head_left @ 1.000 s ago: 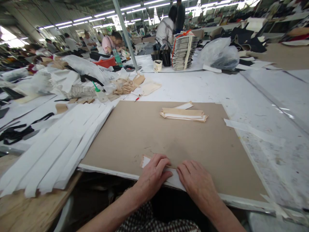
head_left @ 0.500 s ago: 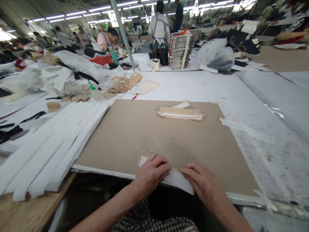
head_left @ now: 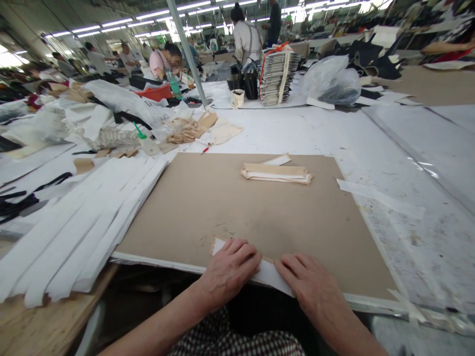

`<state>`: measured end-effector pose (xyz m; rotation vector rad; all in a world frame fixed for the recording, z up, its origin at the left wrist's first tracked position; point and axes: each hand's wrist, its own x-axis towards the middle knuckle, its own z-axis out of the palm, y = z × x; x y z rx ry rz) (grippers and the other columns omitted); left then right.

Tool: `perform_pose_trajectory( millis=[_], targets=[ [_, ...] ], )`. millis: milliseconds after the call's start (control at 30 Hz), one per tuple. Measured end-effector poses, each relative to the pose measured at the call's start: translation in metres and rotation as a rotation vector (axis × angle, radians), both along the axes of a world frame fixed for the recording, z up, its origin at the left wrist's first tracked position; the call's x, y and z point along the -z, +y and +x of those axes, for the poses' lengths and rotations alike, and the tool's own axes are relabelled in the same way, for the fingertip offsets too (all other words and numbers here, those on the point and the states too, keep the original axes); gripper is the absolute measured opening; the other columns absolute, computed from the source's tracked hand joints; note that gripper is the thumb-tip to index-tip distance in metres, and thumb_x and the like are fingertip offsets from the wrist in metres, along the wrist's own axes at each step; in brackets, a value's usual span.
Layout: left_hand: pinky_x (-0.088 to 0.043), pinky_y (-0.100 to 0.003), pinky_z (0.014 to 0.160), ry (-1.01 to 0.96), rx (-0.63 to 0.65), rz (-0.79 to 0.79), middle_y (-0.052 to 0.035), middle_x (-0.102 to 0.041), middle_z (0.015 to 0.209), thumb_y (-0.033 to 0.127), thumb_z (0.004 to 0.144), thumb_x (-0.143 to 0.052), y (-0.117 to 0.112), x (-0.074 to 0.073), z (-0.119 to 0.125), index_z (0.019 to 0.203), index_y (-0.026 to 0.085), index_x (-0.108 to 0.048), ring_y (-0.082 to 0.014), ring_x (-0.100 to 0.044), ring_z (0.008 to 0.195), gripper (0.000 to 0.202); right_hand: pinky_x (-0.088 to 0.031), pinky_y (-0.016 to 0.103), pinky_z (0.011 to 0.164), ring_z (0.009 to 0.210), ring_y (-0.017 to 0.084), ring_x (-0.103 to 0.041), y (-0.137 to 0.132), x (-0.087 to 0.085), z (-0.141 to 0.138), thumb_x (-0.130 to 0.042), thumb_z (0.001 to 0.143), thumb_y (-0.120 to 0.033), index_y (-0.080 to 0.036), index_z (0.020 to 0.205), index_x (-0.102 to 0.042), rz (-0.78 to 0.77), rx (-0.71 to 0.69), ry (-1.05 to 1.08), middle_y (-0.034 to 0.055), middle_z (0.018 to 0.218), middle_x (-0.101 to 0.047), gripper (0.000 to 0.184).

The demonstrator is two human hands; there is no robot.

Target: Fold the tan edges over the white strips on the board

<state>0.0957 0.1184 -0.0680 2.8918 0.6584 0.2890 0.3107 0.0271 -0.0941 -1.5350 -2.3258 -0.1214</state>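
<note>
Left hand (head_left: 228, 272) lies on a long white strip (head_left: 272, 276), and right hand (head_left: 315, 284) lies on the same strip just beside it. Both hands are low and flat, with the fingers close together. They press on the strip, but I cannot see under them, so I cannot tell if the thumbs pinch it too. The strip sits at the near edge of a big brown board (head_left: 222, 212). A thin tan edge (head_left: 214, 245) peeks out by my left hand, and one end hangs over the board's edge. What the strip is made of is hard to tell.

Far off, a clear plastic bag (head_left: 332, 81) holds something dark that I can't make out. A red tray (head_left: 156, 92) is mostly hidden behind white stuff. A small paper cup (head_left: 237, 98) stands near a tall stack of cut pieces (head_left: 278, 74) tied with orange string.

On the board lies a small pile of tan and white strips (head_left: 276, 173). To the left is a heap of long white strips (head_left: 81, 227). The board sits on a white table (head_left: 408, 148). Rows of bright lights fill the big room, and a person in a pink top (head_left: 159, 64) sits at work.
</note>
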Motion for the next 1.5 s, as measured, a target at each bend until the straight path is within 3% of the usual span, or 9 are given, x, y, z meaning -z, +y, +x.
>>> perform_pose_trajectory(
  millis=[300,433,600,700,833,933,1100,1333,1500],
  targets=[
    [-0.051,-0.037,0.087,-0.013,0.062,-0.048,-0.009,-0.058,0.099,0.024,0.1,-0.039,-0.017,0.003,0.024,0.115,0.013,-0.055,-0.0222,-0.051,0.095,0.025,-0.042,0.036,0.073,0.084,0.022,-0.051,-0.003,-0.002,-0.006,-0.063,0.072,0.0,-0.016,0.108,-0.06,0.027,0.061,-0.027,0.0027,0.096,-0.064,0.04],
    [-0.051,-0.036,0.087,0.011,0.081,-0.034,-0.009,-0.059,0.099,0.025,0.101,-0.039,-0.007,-0.001,0.008,0.113,0.013,-0.056,-0.0222,-0.051,0.097,0.024,-0.042,0.036,0.072,0.085,0.022,-0.051,-0.003,0.0,-0.005,-0.059,0.073,0.001,-0.018,0.109,-0.06,0.032,0.072,-0.025,0.0031,0.098,-0.065,0.04],
    [-0.049,-0.04,0.089,0.032,-0.089,0.024,-0.008,-0.06,0.097,0.02,0.099,-0.044,0.004,-0.009,-0.016,0.104,0.016,-0.059,-0.024,-0.051,0.1,0.017,-0.044,0.036,0.071,0.084,0.023,-0.053,-0.003,0.002,-0.004,-0.057,0.073,0.002,-0.018,0.106,-0.061,0.054,0.068,0.007,0.0033,0.097,-0.066,0.039],
    [-0.049,-0.041,0.087,-0.01,-0.168,-0.017,-0.0077,-0.06,0.1,0.019,0.098,-0.046,-0.003,-0.01,-0.002,0.095,0.016,-0.059,-0.0235,-0.052,0.097,0.014,-0.046,0.037,0.071,0.083,0.023,-0.055,-0.003,0.002,-0.006,-0.055,0.076,0.002,-0.019,0.106,-0.06,0.028,0.081,0.017,0.0044,0.098,-0.066,0.038],
    [-0.05,-0.035,0.091,-0.147,-0.138,-0.28,-0.0062,-0.058,0.112,0.017,0.095,-0.052,-0.018,-0.001,0.033,0.111,0.018,-0.055,-0.0204,-0.054,0.103,0.017,-0.05,0.037,0.075,0.087,0.023,-0.058,-0.007,0.001,-0.004,-0.051,0.087,-0.006,-0.022,0.112,-0.056,-0.087,0.145,0.169,0.0044,0.1,-0.064,0.03],
    [-0.05,-0.035,0.091,-0.192,-0.152,-0.378,-0.0047,-0.058,0.113,0.014,0.092,-0.055,-0.021,0.005,0.045,0.117,0.021,-0.052,-0.0204,-0.054,0.104,0.026,-0.051,0.037,0.087,0.103,0.022,-0.058,-0.016,-0.001,0.005,-0.047,0.096,-0.021,-0.021,0.123,-0.049,-0.151,0.219,0.388,0.0074,0.114,-0.06,0.027],
    [-0.049,-0.037,0.09,-0.152,-0.088,-0.38,-0.0043,-0.059,0.108,0.013,0.091,-0.056,-0.015,0.002,0.048,0.112,0.022,-0.058,-0.0211,-0.053,0.101,0.023,-0.049,0.037,0.091,0.108,0.023,-0.056,-0.037,0.003,0.019,-0.045,0.099,-0.034,-0.022,0.121,-0.049,-0.095,0.357,0.438,0.0081,0.116,-0.058,0.026],
    [-0.048,-0.034,0.084,-0.14,-0.044,-0.361,-0.0034,-0.061,0.096,0.017,0.094,-0.056,-0.015,0.001,0.068,0.101,0.02,-0.065,-0.0199,-0.051,0.092,0.012,-0.047,0.037,0.083,0.094,0.022,-0.057,-0.038,0.009,0.013,-0.044,0.099,-0.027,-0.025,0.108,-0.056,-0.082,0.442,0.455,0.0047,0.102,-0.058,0.016],
    [-0.048,-0.031,0.079,-0.174,-0.011,-0.336,-0.0032,-0.06,0.091,0.018,0.096,-0.053,-0.01,0.006,0.069,0.095,0.02,-0.067,-0.0188,-0.051,0.088,0.014,-0.044,0.036,0.081,0.089,0.021,-0.055,-0.034,0.007,0.013,-0.046,0.098,-0.024,-0.024,0.096,-0.059,-0.125,0.449,0.483,0.0031,0.094,-0.057,0.013]
  ],
)
